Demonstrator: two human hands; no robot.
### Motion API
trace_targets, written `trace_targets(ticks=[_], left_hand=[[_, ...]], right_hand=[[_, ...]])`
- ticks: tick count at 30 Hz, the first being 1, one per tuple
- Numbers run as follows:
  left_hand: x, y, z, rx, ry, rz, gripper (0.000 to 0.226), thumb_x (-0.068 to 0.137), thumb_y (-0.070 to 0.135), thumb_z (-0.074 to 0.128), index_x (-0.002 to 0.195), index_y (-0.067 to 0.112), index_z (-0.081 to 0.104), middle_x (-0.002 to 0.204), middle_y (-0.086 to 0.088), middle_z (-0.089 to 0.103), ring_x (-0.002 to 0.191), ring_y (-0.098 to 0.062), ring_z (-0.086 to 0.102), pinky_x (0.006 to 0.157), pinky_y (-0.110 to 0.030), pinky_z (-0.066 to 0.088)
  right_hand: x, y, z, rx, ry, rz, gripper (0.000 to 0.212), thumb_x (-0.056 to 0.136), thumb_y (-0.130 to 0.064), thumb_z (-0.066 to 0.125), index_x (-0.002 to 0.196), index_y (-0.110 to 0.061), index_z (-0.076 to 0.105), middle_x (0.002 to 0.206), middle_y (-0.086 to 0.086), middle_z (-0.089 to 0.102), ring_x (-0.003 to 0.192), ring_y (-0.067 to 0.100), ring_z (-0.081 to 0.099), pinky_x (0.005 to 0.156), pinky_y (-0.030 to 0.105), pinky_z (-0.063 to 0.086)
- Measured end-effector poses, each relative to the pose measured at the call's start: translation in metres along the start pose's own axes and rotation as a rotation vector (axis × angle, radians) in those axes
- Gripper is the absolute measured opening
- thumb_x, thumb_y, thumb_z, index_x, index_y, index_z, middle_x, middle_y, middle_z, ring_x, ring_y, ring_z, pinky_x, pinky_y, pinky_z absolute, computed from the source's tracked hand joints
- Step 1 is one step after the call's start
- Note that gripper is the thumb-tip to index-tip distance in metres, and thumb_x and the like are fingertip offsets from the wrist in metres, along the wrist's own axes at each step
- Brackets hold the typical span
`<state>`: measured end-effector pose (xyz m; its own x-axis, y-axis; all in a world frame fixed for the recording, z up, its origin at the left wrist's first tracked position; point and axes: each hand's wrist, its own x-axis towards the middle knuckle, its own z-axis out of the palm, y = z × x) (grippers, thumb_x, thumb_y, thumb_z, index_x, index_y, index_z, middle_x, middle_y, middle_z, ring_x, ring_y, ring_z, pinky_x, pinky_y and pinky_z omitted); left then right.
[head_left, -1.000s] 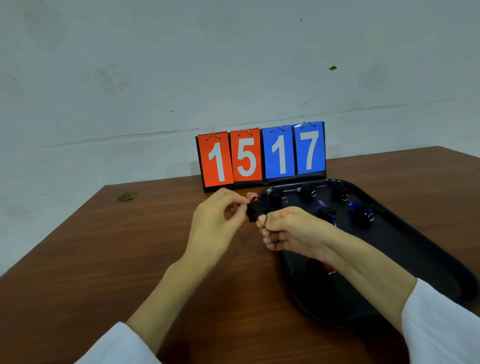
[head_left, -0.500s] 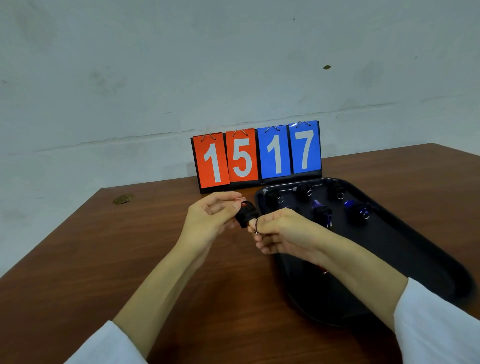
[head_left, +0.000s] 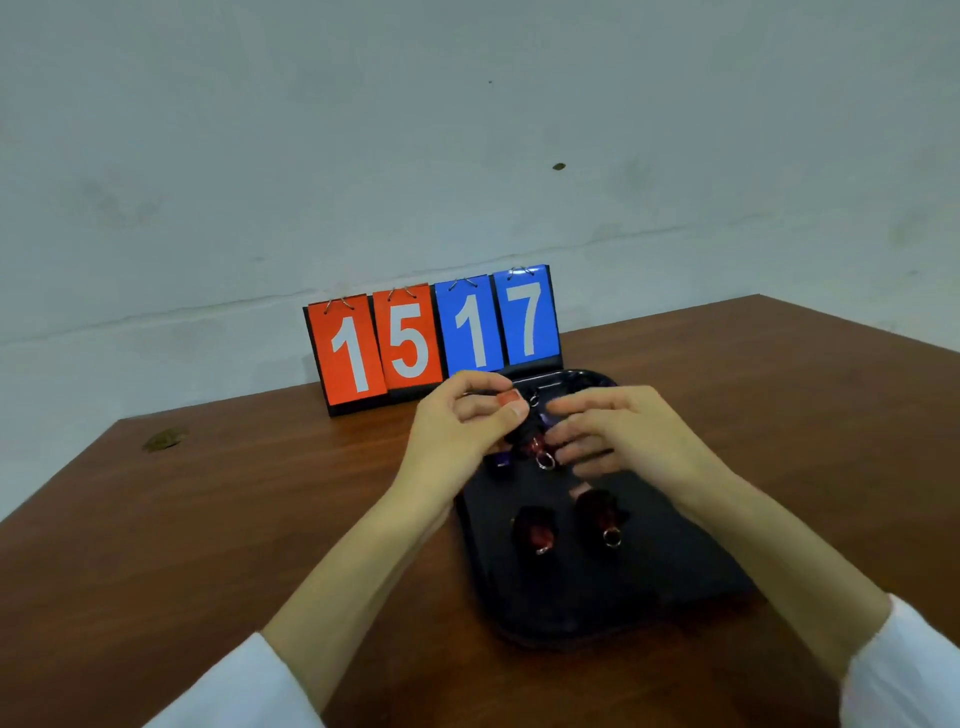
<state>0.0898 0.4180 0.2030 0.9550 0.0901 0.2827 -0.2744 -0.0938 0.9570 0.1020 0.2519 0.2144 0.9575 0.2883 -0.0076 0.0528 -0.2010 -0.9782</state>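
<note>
My left hand (head_left: 465, 426) pinches a small dark piece with a red top (head_left: 506, 399) between thumb and fingers. Its dark red body and metal ring (head_left: 543, 460) hang just below the thumb, over the far part of the black tray (head_left: 571, 603). My right hand (head_left: 628, 434) is beside it on the right, blurred. Its fingers are stretched towards the piece and I see nothing gripped in them. Two similar dark red pieces with rings (head_left: 535, 530) (head_left: 601, 514) lie in the tray, and a blue one (head_left: 501, 460) lies at its left rim under my left hand.
A flip scoreboard (head_left: 431, 338) reading 15 and 17 stands at the back of the brown wooden table (head_left: 234, 519), against the pale wall. A small brownish scrap (head_left: 163, 439) lies near the table's far left corner. The table's right edge runs behind the tray.
My right hand has let go of the ring and spread its fingers. Both hands have moved right, over the tray. The view has shifted, bringing two more pieces in the tray into sight.
</note>
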Motion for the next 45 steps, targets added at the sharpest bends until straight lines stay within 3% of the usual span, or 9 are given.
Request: trace_targets(ticks=[4,9,17,22,26,37,40,43,45], left_hand=[[0.008,0.002,0.057,0.118,-0.054,0.009,0.021,0.077,0.015,0.074,0.097,0.015,0.066,0.086,-0.005,0.068,0.075,-0.011,0.066,0.068,-0.027,0.058],[0.01,-0.004,0.092,0.326,-0.204,0.015,0.035,0.082,0.033,0.068,0.114,0.025,0.055,0.094,-0.001,0.062,0.078,0.004,0.061,0.064,-0.009,0.047],[-0.025,-0.025,0.016,0.941,-0.457,0.161,0.08,0.06,0.085,0.045,0.131,0.05,0.034,0.126,0.022,0.034,0.12,-0.004,0.032,0.102,-0.03,0.032],[-0.035,-0.038,0.001,1.009,-0.521,0.058,0.078,0.068,0.08,0.048,0.135,0.045,0.032,0.126,0.021,0.037,0.12,-0.002,0.033,0.104,-0.03,0.032],[-0.032,-0.043,0.002,0.962,-0.446,0.104,0.045,0.085,0.04,0.063,0.126,0.036,0.046,0.111,0.023,0.045,0.103,0.005,0.04,0.091,-0.013,0.035],[-0.031,-0.052,-0.002,0.912,-0.346,0.112,0.061,0.078,0.04,0.071,0.131,0.036,0.042,0.119,0.018,0.044,0.116,-0.001,0.038,0.098,-0.02,0.034],[-0.028,-0.037,-0.008,0.696,-0.217,0.054,0.056,0.071,0.049,0.07,0.121,0.04,0.048,0.118,0.025,0.045,0.109,0.009,0.039,0.089,-0.015,0.034],[-0.009,-0.03,-0.014,0.508,0.089,0.008,0.014,0.087,0.034,0.059,0.1,0.029,0.062,0.102,0.015,0.059,0.096,0.0,0.053,0.075,-0.012,0.036],[0.009,-0.037,-0.02,0.555,0.186,-0.123,0.015,0.091,0.025,0.057,0.103,0.018,0.064,0.102,0.006,0.062,0.098,-0.01,0.055,0.078,-0.019,0.039]], right_hand=[[-0.017,0.017,-0.038,-0.036,0.044,-0.128,0.054,0.079,-0.013,0.071,0.128,-0.027,0.051,0.114,-0.006,0.062,0.092,0.012,0.067,0.078,0.029,0.057],[-0.021,0.045,-0.061,-0.129,0.204,-0.176,0.037,0.076,-0.013,0.074,0.11,-0.022,0.065,0.106,-0.002,0.067,0.082,0.013,0.068,0.069,0.029,0.059],[-0.022,0.08,-0.064,-0.778,0.359,-0.15,0.046,0.08,-0.036,0.066,0.123,-0.026,0.054,0.111,-0.008,0.06,0.098,0.011,0.055,0.075,0.021,0.043],[-0.02,0.085,-0.059,-0.906,0.342,-0.182,0.042,0.084,-0.042,0.059,0.124,-0.031,0.052,0.115,-0.01,0.06,0.109,0.012,0.051,0.082,0.026,0.046],[-0.021,0.087,-0.06,-0.867,0.351,-0.212,0.047,0.081,-0.046,0.062,0.124,-0.03,0.053,0.116,-0.009,0.056,0.109,0.012,0.052,0.085,0.025,0.045],[-0.015,0.071,-0.037,-0.981,0.201,-0.577,0.036,0.083,-0.047,0.058,0.115,-0.032,0.061,0.115,-0.012,0.057,0.107,0.013,0.047,0.086,0.027,0.033],[0.007,0.057,-0.06,-0.831,0.3,-0.423,0.025,0.086,-0.037,0.059,0.106,-0.026,0.068,0.107,-0.008,0.064,0.098,0.013,0.054,0.084,0.028,0.041],[0.041,0.05,-0.085,-0.748,0.311,-0.159,0.021,0.086,-0.023,0.058,0.099,-0.013,0.071,0.102,0.003,0.07,0.093,0.019,0.062,0.079,0.028,0.047],[0.062,0.057,-0.092,-0.83,0.274,-0.028,0.024,0.084,-0.017,0.057,0.097,-0.001,0.069,0.1,0.015,0.07,0.093,0.031,0.064,0.079,0.036,0.051]])
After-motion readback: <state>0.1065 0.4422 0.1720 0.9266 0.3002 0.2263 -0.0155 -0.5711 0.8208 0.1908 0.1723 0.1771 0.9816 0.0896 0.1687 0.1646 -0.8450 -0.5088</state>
